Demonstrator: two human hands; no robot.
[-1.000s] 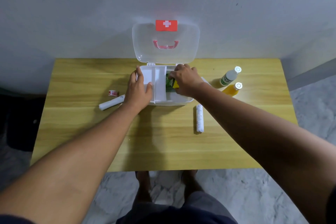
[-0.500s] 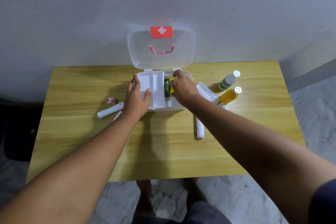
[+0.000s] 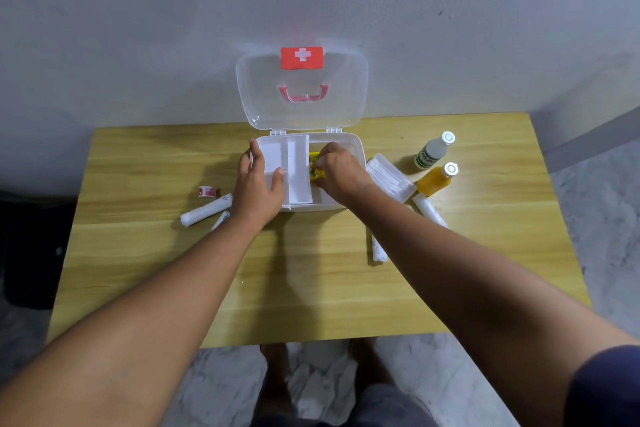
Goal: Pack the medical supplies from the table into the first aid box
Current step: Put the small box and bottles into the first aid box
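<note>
The white first aid box [image 3: 355, 146] stands open at the back middle of the table, its clear lid [image 3: 301, 87] leaning up against the wall. My left hand [image 3: 258, 185] grips the white inner tray [image 3: 298, 163] at the box's left side. My right hand [image 3: 337, 172] is inside the right part of the box, fingers closed on a yellow and green packet [image 3: 314, 166]. On the table lie a white bottle [image 3: 433, 151], an orange bottle [image 3: 437, 178], a clear case of cotton swabs [image 3: 389, 177], bandage rolls [image 3: 205, 210] [image 3: 378, 250] [image 3: 431, 210] and a small tape roll [image 3: 207, 191].
The wooden table [image 3: 311, 288] stands against a grey wall. A dark object [image 3: 31, 253] sits on the floor to the left. My feet show below the table's near edge on a marbled floor.
The camera tilted down slightly. My right hand has pushed the yellow and green packet lower into the box's right part. My left hand stays on the tray.
</note>
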